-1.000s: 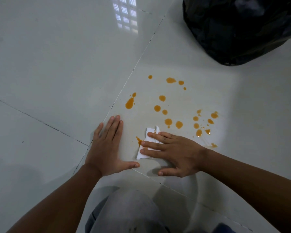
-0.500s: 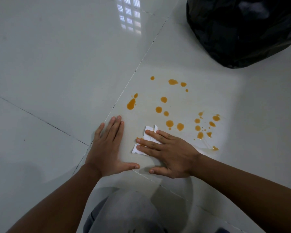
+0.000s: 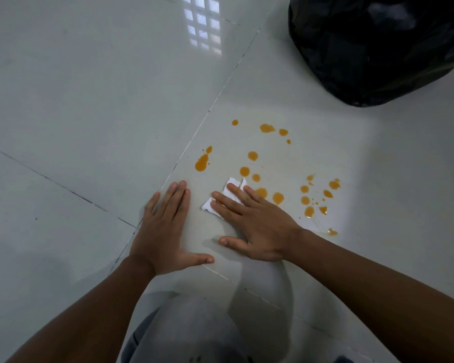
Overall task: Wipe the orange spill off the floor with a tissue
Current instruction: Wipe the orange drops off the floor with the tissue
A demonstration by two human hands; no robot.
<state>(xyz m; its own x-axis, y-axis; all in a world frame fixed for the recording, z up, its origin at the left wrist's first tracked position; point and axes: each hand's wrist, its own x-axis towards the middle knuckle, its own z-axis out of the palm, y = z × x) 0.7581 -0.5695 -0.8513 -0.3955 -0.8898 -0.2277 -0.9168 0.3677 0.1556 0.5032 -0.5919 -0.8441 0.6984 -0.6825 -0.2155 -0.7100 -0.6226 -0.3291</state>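
Note:
Several orange drops (image 3: 252,155) of the spill are scattered over a white floor tile (image 3: 273,100), with a larger blot (image 3: 201,165) at the left and a cluster (image 3: 317,196) at the right. A white folded tissue (image 3: 215,203) lies flat on the tile under the fingers of my right hand (image 3: 254,222), which presses it down just below the middle drops. My left hand (image 3: 163,229) rests flat on the floor to the left of the tissue, fingers together, thumb out, holding nothing.
A black plastic bag (image 3: 378,45) sits on the floor at the far right, beyond the spill. My knee in grey cloth (image 3: 189,328) is at the bottom centre. Tile seams run diagonally past my left hand.
My right hand has slid the tissue leftward and slightly up over the floor. The small orange streak beside the tissue is no longer seen. My left hand has stayed put.

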